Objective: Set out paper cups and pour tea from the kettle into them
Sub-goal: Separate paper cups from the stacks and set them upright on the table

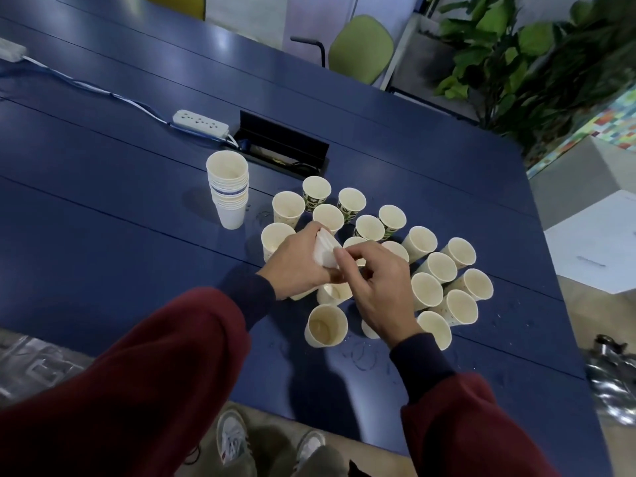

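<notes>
Several paper cups stand upright in a loose cluster on the blue table, some with green print. My left hand grips a short stack of nested white cups, held tilted on its side above the cluster. My right hand pinches the rim end of that stack with thumb and fingers. A taller stack of cups stands alone to the left. One cup nearest me shows a wet brownish bottom. No kettle is clearly visible.
A white power strip with its cable lies beyond the cups, next to an open black cable box. Water drops spot the table near the cups. A green chair and plants stand at the far side. A shiny metal object lies at the right edge.
</notes>
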A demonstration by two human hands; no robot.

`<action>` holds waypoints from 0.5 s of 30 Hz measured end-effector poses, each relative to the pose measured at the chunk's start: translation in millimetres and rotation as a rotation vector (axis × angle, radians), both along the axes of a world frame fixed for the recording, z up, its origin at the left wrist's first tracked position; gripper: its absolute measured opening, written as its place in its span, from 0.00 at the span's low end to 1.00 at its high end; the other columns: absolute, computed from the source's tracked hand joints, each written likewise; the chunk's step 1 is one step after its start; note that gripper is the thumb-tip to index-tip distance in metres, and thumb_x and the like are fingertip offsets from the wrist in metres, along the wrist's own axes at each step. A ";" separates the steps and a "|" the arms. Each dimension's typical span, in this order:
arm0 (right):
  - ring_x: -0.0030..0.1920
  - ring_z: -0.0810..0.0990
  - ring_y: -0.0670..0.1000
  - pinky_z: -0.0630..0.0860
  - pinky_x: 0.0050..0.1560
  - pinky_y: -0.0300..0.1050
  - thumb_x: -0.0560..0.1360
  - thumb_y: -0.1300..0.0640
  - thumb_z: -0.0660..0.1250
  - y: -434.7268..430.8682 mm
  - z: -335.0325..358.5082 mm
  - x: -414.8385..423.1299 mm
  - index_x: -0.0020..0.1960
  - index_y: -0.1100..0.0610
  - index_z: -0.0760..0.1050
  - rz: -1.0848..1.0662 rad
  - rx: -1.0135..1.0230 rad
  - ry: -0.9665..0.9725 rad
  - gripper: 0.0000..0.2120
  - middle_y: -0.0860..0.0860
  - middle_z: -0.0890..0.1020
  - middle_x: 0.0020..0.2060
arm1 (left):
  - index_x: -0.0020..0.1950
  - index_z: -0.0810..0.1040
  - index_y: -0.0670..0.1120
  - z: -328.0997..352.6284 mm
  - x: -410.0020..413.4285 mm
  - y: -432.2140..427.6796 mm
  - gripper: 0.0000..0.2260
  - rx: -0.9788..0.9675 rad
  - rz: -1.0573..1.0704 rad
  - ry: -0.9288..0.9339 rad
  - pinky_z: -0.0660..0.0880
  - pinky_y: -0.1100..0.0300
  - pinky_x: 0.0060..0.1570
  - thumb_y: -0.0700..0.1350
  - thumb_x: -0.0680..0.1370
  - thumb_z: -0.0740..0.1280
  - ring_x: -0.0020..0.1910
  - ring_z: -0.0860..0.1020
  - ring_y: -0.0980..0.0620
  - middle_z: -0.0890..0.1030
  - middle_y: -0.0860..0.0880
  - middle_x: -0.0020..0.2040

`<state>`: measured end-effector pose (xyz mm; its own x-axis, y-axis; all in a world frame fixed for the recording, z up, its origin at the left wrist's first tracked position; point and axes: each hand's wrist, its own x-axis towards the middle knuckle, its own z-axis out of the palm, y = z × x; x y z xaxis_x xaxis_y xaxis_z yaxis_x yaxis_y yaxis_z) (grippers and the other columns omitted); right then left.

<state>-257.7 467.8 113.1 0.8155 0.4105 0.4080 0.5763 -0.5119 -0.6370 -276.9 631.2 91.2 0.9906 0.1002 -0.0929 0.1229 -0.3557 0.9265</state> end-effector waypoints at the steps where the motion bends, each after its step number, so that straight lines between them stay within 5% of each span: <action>1: 0.39 0.78 0.45 0.75 0.41 0.46 0.80 0.47 0.65 -0.1 0.2 1.6 0.44 0.55 0.82 0.003 0.005 0.010 0.14 0.46 0.83 0.38 | 0.59 0.72 0.52 0.3 4.1 -1.4 0.31 0.016 -0.004 -0.002 0.78 0.48 0.53 0.57 0.61 0.79 0.51 0.79 0.52 0.81 0.53 0.51; 11: 0.34 0.77 0.44 0.69 0.37 0.37 0.80 0.51 0.65 -24.8 29.8 62.0 0.43 0.53 0.80 -0.005 -0.034 0.148 0.10 0.39 0.78 0.30 | 0.52 0.73 0.46 24.7 75.2 -28.0 0.18 0.116 -0.155 0.040 0.73 0.60 0.39 0.46 0.67 0.77 0.44 0.78 0.51 0.80 0.50 0.46; 15: 0.35 0.77 0.48 0.73 0.39 0.44 0.81 0.52 0.65 -32.9 34.0 93.1 0.42 0.55 0.78 0.020 -0.032 0.213 0.11 0.46 0.80 0.32 | 0.46 0.74 0.51 28.9 106.6 -36.5 0.17 0.095 -0.196 0.104 0.73 0.59 0.36 0.51 0.63 0.76 0.39 0.78 0.53 0.81 0.52 0.41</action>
